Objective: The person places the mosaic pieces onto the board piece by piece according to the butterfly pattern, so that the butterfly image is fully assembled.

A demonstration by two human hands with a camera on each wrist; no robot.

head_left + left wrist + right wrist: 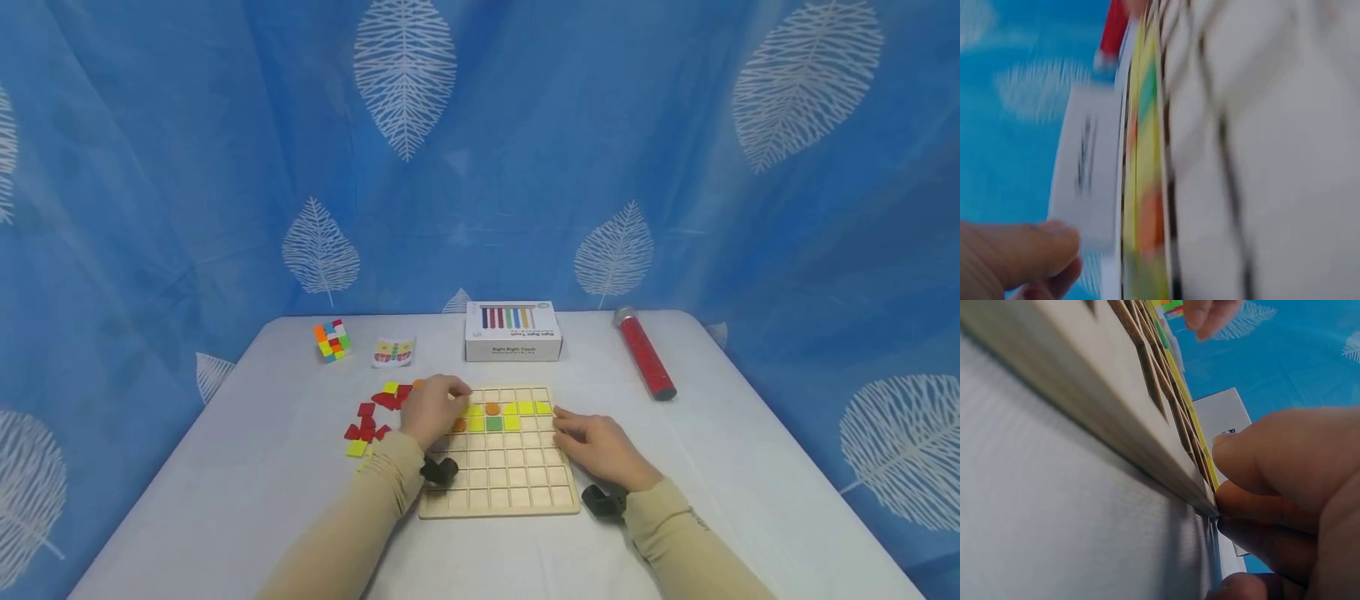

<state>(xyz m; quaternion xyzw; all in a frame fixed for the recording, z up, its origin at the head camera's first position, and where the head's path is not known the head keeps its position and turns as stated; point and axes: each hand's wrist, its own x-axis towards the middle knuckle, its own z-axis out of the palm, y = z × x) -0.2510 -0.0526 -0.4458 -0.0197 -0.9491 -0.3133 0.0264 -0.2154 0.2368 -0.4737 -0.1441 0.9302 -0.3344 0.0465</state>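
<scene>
A wooden grid board [517,477] lies on the table with yellow tiles [512,423], orange round tiles [492,409] and a green square tile [493,423] in its far rows. Over the board's far left corner is my left hand [435,408], thumb and fingers bent; no piece shows between the fingertips in either wrist view. My right hand [600,446] rests at the board's right edge, where its fingers [1241,497] touch the wood near the far corner. The left hand covers part of the left columns.
Loose red pieces [367,423] and yellow ones [356,448] lie left of the board. Behind them are a puzzle cube [332,341] and a printed picture card [393,352]. A white box [513,332] stands beyond the board; a red tube [647,357] lies at the right.
</scene>
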